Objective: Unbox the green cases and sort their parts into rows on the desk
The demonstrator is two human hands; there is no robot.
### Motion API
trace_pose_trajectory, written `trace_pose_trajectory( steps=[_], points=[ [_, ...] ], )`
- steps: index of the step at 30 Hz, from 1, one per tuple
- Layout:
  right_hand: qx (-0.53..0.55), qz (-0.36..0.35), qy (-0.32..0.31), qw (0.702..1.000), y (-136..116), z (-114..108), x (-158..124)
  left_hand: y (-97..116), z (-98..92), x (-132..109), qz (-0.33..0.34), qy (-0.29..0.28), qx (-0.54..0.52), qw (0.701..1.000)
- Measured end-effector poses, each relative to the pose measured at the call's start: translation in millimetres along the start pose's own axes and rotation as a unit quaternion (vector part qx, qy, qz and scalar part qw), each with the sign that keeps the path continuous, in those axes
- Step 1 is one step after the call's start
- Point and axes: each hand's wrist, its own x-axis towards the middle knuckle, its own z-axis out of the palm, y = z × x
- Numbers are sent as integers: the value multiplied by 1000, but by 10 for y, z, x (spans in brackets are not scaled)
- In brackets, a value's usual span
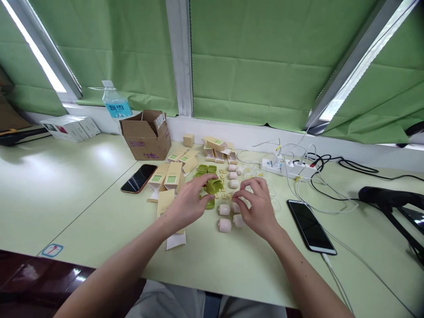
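Note:
My left hand [189, 201] curves its fingers and thumb around an olive-green, hollow plastic case piece [213, 187]. More green pieces [208, 169] lie just behind it, and another green tray-like piece [209, 202] is partly under the hand. With thumb and forefinger pinched, my right hand [256, 207] holds a small yellow part [231, 196], mostly covered by the fingertips. Between the hands runs a column of small yellow parts [223, 182]. Pale pink rounded pieces [225, 225] stand near the right hand, with smaller pink ones [233, 183] farther back.
Small tan boxes [174, 174] lie left of the green pieces, more behind. A cardboard box [149, 137], a water bottle [115, 101] and a phone [139, 178] are at left. To the right are a power strip [288, 168], tangled cables and a charging phone [311, 226].

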Motion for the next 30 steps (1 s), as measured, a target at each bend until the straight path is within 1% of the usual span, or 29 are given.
trace_pose_trajectory(
  steps=[2,5,8,10,12,15,17,19,23,26,28,30],
  points=[
    [-19,5,-57,998,84,78,30,-14,-71,-23,4,-18,25,1000],
    [-29,11,-132,991,154,156,139,-40,-152,-82,23,-59,67,996],
    [-21,9,-218,976,174,217,291,-45,-203,-139,43,-104,107,988],
    [-17,2,-267,964,188,268,380,-43,-219,-166,54,-123,134,982],
    [-19,-5,-297,955,216,318,437,-46,-220,-187,59,-136,156,977],
    [-23,-15,-305,952,275,344,456,-68,-195,-215,60,-155,183,969],
    [-20,-20,-288,957,307,304,432,-85,-165,-235,65,-161,201,964],
    [-21,-25,-245,969,320,219,379,-96,-130,-256,71,-159,218,960],
    [-33,-34,-109,993,287,6,191,-87,-64,-306,73,-162,242,954],
    [-27,-43,-24,998,259,-92,5,-70,-38,-349,69,-172,258,948],
    [-17,-42,23,999,264,-108,-104,-59,-45,-382,63,-170,246,952],
    [-5,-34,57,998,284,-95,-178,-48,-77,-419,43,-157,204,965]
  ],
)
